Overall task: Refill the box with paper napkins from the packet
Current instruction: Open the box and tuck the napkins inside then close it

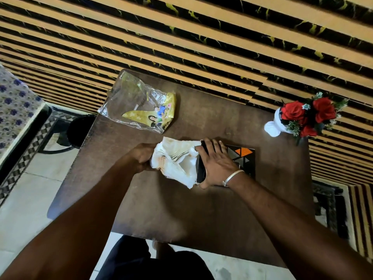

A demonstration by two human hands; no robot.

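Observation:
A black box (pixel 245 156) with orange and grey triangles lies on its side on the dark wooden table (pixel 201 209), its open end facing left. My right hand (pixel 215 164) grips the box at that open end. My left hand (pixel 142 156) is closed on a thick stack of white paper napkins (pixel 175 160), whose right end sits at the box's mouth. How far the napkins reach inside is hidden by my right hand. The clear plastic packet (pixel 139 104) with yellow print lies crumpled and flat at the table's far left corner.
A white vase of red roses (pixel 302 116) stands at the table's far right corner. A striped orange and black wall runs behind the table. A black stool (pixel 78 128) stands on the floor to the left.

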